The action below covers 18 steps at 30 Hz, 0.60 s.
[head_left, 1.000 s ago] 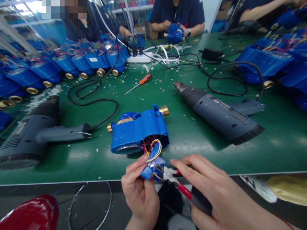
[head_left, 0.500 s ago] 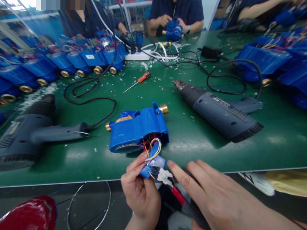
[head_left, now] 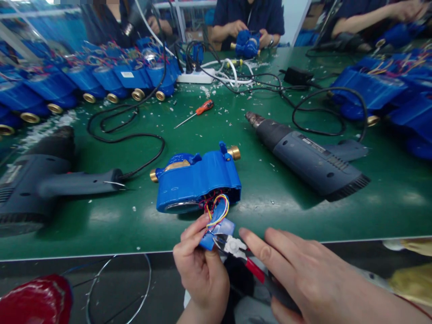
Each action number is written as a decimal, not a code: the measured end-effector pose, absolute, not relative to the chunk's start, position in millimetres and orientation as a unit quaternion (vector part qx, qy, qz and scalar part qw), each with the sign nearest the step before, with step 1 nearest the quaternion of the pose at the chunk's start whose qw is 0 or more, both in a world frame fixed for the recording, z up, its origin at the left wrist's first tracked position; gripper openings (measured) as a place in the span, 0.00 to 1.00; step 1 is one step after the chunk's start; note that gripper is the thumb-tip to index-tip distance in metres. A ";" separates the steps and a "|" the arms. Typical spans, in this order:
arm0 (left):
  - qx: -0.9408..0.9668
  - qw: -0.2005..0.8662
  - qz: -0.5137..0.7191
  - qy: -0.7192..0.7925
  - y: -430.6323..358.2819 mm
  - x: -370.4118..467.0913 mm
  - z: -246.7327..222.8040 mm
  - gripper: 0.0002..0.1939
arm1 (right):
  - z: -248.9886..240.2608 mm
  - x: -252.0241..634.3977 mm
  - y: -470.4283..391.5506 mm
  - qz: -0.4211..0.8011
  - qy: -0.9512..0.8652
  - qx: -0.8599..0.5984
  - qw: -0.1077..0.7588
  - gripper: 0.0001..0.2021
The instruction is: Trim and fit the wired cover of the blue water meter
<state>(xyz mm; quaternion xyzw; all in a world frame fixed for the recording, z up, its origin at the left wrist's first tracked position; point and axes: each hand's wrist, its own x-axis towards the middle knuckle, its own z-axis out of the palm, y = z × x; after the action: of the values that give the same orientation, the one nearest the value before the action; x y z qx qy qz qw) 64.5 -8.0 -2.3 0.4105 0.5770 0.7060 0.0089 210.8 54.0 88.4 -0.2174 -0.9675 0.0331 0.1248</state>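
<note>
My left hand is closed, pinching a small blue-wrapped part by the table's front edge. Yellow, white and red wires run from around that part into the open end of a blue water meter with brass ends, lying on the table. In my right hand are side cutters with red and black handles. Their jaws lie against the blue part, close to my left fingertips. Whether they grip a wire is too small to tell. A translucent bluish piece sits just beside the jaws.
Heat guns lie left and right of the meter. Behind it are an orange screwdriver, a power strip and looping cables. Rows of blue meters stand on both sides. Co-workers sit across the green table.
The view has shifted slightly. The cutters' jaws look closer together at the blue part, while both hands keep nearly the same pose. Across the table, a co-worker has raised a dark tool.
</note>
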 end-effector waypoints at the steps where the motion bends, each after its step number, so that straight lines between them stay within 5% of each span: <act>1: 0.414 0.006 0.704 0.577 -7.5 64.2 -1.9 0.19 | 88.4 210.6 54.0 0.035 -0.968 -0.216 0.121 0.31; 18: 0.446 0.013 0.691 0.569 -9.4 58.6 -4.6 0.16 | 91.5 218.9 67.2 0.202 -0.938 -0.241 0.146 0.25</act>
<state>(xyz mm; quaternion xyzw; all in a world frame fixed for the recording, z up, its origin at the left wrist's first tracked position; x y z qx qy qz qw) 58.6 -9.4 -4.6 0.4457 0.5693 0.6907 0.0135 218.9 67.2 91.5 -0.2415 -0.9378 0.2020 0.1460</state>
